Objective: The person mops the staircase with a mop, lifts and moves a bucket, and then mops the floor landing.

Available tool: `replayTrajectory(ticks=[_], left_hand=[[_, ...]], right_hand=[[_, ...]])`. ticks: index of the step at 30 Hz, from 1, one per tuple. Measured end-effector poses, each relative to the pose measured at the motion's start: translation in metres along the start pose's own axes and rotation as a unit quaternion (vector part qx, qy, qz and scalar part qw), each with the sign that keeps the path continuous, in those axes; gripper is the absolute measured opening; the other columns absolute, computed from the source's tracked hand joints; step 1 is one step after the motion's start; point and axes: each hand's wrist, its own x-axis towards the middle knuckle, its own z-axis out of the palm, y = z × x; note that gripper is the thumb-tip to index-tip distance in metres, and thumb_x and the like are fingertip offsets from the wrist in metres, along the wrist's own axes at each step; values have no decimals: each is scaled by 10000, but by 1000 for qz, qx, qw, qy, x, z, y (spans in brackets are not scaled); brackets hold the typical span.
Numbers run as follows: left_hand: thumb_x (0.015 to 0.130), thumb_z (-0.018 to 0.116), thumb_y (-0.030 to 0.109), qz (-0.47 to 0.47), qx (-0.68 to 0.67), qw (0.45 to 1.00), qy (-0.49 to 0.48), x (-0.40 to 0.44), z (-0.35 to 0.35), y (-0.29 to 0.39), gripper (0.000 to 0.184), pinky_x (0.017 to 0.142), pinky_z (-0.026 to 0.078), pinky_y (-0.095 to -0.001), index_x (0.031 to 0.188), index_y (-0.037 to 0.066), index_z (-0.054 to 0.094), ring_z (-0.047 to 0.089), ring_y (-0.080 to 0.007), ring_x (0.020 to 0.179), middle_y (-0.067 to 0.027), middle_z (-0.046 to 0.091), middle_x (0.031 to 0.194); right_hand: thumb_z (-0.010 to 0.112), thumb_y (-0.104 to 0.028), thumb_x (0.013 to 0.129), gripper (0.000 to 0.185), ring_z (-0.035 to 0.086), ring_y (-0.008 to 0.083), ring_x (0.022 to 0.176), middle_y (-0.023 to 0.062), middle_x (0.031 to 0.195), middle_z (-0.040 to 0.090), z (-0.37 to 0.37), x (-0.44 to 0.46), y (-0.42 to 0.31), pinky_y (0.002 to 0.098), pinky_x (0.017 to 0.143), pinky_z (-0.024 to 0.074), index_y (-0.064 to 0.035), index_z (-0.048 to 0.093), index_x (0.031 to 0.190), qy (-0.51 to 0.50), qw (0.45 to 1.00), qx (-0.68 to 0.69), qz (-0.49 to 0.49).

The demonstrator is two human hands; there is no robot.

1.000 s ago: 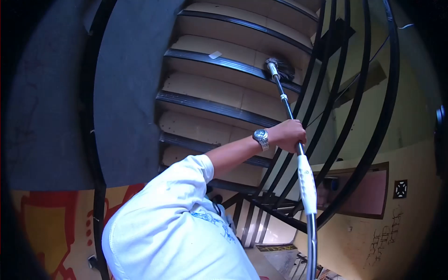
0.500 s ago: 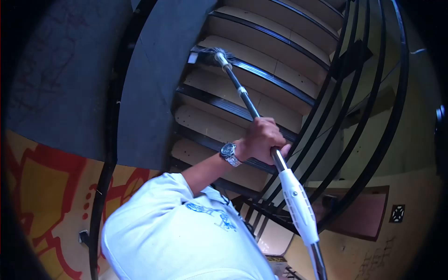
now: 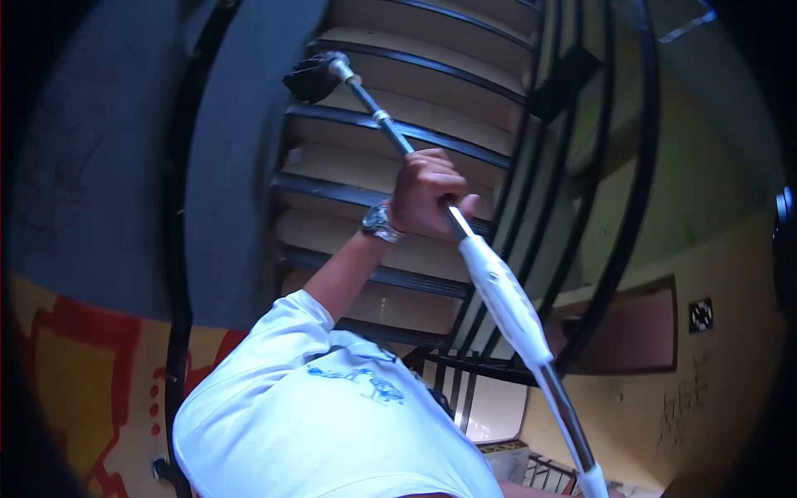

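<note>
My left hand [image 3: 430,191], with a metal-banded watch [image 3: 381,222] at its wrist, is wrapped round the metal pole of a mop [image 3: 506,309]. The pole slants from upper left to lower right and has a long white plastic sleeve below the hand. At its far end the dark mop head [image 3: 315,77] hangs bunched by the left side of the stairs [image 3: 390,191]; whether it touches a step I cannot tell. A strip of my right forearm [image 3: 531,490] shows at the bottom edge near the pole's lower end, its fingers hidden.
Black railing bars [image 3: 643,183] run along the right of the stairs. A grey wall [image 3: 232,149] with a dark rail [image 3: 176,216] borders the left. A small white piece [image 3: 295,156] lies on a step. Red and yellow painting [image 3: 83,373] covers the lower-left wall.
The mop head has come away from the step edge and now hangs in a dark bunch, uncovering the small white piece. My left hand stays closed on the pole. The view has shifted.
</note>
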Motion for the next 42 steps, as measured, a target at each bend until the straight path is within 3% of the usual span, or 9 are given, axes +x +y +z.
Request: replayTrajectory(ticks=[3, 7, 16, 18, 20, 22, 28, 32, 42], left_hand=[[624, 718, 195, -33, 13, 998, -55, -40, 49, -17, 313, 483, 391, -352, 473, 119, 454, 493, -238, 439, -56, 479, 452], [617, 694, 188, -90, -77, 983, -143, -94, 114, -27, 226, 549, 422, -345, 504, 116, 512, 543, -239, 477, -52, 527, 483], [594, 678, 152, -59, -146, 964, -213, -70, 217, -38, 177, 584, 475, -393, 512, 99, 529, 602, -294, 562, -82, 575, 535], [551, 728, 112, -71, -178, 952, -239, -74, 240, -60, 187, 552, 477, -413, 522, 99, 544, 603, -329, 581, -106, 592, 574], [532, 743, 125, -25, -158, 932, -327, -75, 266, -87, 165, 557, 490, -418, 560, 98, 583, 628, -339, 636, -115, 614, 633], [573, 724, 77, -17, -110, 923, -369, -60, 262, -68, 98, 578, 493, -436, 607, 70, 632, 641, -364, 680, -147, 630, 660], [553, 745, 210, -93, -125, 943, -292, -59, 252, 37, 120, 652, 452, -366, 647, 141, 713, 627, -250, 605, -63, 645, 615], [548, 734, 226, -124, -79, 932, -330, -64, 222, 63, 159, 691, 421, -359, 680, 139, 739, 622, -244, 614, -51, 652, 620], [618, 748, 191, -162, -28, 927, -336, -60, 114, 23, 99, 684, 416, -342, 704, 143, 741, 627, -216, 604, -28, 655, 622]], right_hand=[[652, -142, 849, 205, 409, 60, 402, -58, 480, 421, -42, -36, -58, 223, 443, 327, -95, 507, 712, 64, 997, -29, -23], [684, -139, 824, 211, 420, 90, 391, -26, 465, 458, -9, -39, 11, 256, 445, 335, -65, 559, 671, -213, 938, -170, 216], [650, -201, 875, 246, 448, 105, 381, -28, 451, 451, 26, -51, 42, 249, 453, 378, -50, 570, 697, -332, 891, -242, 195], [648, -146, 816, 319, 289, 99, 396, -31, 480, 297, 19, -92, 59, 260, 444, 330, -128, 425, 590, -243, 901, -293, 209], [673, -297, 854, 339, 419, 111, 400, -76, 460, 366, 12, -117, 84, 287, 486, 430, -79, 504, 656, -175, 883, -408, 151], [573, -354, 896, 299, 277, 104, 427, -36, 505, 291, 3, -122, 77, 288, 560, 375, -87, 502, 781, -44, 866, -491, 90], [568, -275, 906, 276, 306, 81, 350, -78, 434, 277, 10, -28, 9, 239, 420, 309, -116, 479, 699, 243, 836, -489, -65], [507, -305, 917, 299, 207, 68, 357, -91, 441, 185, -11, 2, -21, 222, 413, 243, -176, 377, 680, 304, 784, -537, -62], [465, -275, 952, 291, 181, 59, 347, -76, 432, 199, -4, 11, 10, 208, 407, 215, -149, 374, 707, 235, 874, -422, 45]])
